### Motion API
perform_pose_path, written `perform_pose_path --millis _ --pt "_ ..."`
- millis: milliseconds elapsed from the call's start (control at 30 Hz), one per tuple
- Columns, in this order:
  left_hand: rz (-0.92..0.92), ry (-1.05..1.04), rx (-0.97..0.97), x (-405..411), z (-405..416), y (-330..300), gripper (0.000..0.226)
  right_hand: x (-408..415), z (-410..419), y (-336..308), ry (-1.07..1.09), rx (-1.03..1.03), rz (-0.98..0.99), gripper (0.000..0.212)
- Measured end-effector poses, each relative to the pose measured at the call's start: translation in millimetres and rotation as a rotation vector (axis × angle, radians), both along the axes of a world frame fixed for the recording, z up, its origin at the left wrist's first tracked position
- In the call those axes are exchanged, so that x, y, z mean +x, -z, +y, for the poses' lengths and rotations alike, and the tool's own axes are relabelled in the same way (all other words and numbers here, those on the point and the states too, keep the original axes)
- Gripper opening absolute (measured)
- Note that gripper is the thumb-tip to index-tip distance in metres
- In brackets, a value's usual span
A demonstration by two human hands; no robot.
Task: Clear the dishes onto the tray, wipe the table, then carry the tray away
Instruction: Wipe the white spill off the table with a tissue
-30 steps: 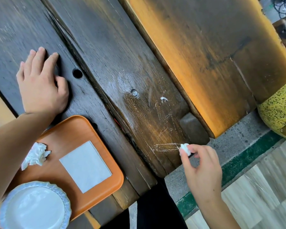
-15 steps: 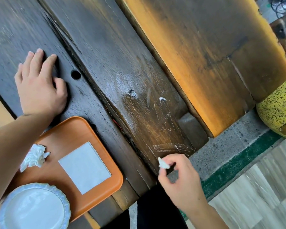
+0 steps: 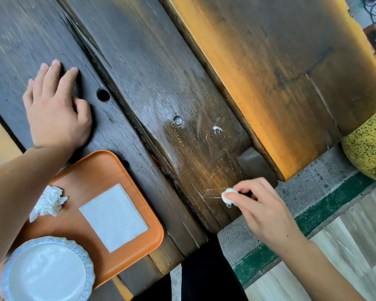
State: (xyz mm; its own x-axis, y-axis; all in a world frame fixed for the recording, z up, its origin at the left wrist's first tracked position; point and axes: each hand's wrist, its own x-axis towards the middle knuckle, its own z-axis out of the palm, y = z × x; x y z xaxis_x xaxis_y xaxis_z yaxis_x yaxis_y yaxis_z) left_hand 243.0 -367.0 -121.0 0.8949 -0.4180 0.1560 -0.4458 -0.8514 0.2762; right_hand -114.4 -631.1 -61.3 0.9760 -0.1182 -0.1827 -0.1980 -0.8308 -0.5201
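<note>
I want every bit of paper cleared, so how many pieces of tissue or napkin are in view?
3. A crumpled tissue and a flat napkin lie on the orange tray; a small wad is pinched in the right hand. More may lie outside the frame.

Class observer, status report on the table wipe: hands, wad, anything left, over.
Left hand flat on dark wooden table. Right hand pinches small white tissue wad on white streaks. White fleck remains. Nothing blocking.
</note>
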Motion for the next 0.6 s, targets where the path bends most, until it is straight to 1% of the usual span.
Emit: perform_pose_path --millis 100,167,267,333,467,533,600 --pt "0.003 0.005 0.013 0 1 0 0.057 33 -17 4 0.0 -0.022 -0.05 0.025" --pt "0.009 -0.003 0.017 1 1 0 0.058 50 -26 2 0.037 -0.05 -0.107 0.02" --pt "0.008 -0.011 0.022 0 1 1 0.059 50 -22 -7 0.112 -0.041 -0.17 0.017" --pt "0.007 -0.003 0.02 0 1 0 0.059 32 -7 -10 0.063 -0.03 -0.151 0.018" --pt "0.012 -0.017 0.021 0 0 -1 0.058 -15 20 -10 -0.063 0.009 -0.026 0.029" --pt "0.012 -0.014 0.024 -1 0 -1 0.057 -24 20 -8 -0.089 -0.005 0.0 0.025" --pt "0.01 -0.016 0.026 -2 0 -1 0.057 -16 12 -1 -0.085 -0.004 -0.014 0.02"
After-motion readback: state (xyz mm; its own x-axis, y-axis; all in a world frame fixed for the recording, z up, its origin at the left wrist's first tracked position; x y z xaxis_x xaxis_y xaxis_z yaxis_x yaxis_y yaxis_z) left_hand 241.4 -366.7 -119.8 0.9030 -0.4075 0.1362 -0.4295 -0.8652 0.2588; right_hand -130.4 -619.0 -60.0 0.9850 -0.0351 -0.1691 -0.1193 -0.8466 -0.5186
